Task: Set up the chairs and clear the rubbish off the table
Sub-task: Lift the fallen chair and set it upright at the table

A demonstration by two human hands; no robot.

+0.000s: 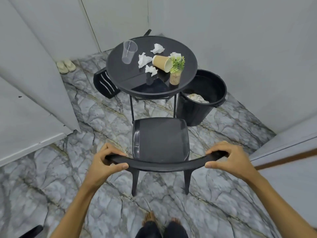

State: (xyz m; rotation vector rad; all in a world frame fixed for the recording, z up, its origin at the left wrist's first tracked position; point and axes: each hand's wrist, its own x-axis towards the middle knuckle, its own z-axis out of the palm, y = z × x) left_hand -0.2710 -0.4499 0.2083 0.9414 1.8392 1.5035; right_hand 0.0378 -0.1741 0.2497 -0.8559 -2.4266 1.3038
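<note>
The floor (68, 169) is grey marble-patterned tile with dark veins, closed in by plain pale walls (257, 57) and panels on both sides. A pair of pale slippers (66, 66) sits at the foot of the left wall.

A round black counter (120, 79) with a glossy top stands on thin legs at the far end. On it lie 4 crumpled white tissues (143, 60), a clear plastic cup (128, 52) standing upright near the left edge, and a brown paper cup (161, 63) tipped on its side, its mouth just beside a small green plant in a jar (176, 71). A black bin (197, 110) stands on the floor against the counter's right side, with pale crumpled paper inside. A second black chair (104, 83) lies tipped over on the floor at the counter's left, partly under its edge.

The near chair (161, 140) is black plastic, upright on its legs, its seat facing the counter and just short of it. The left hand (103, 162) grips the left end of its curved backrest, fingers over the top and thumb underneath; the right hand (229, 160) grips the right end the same way.
</note>
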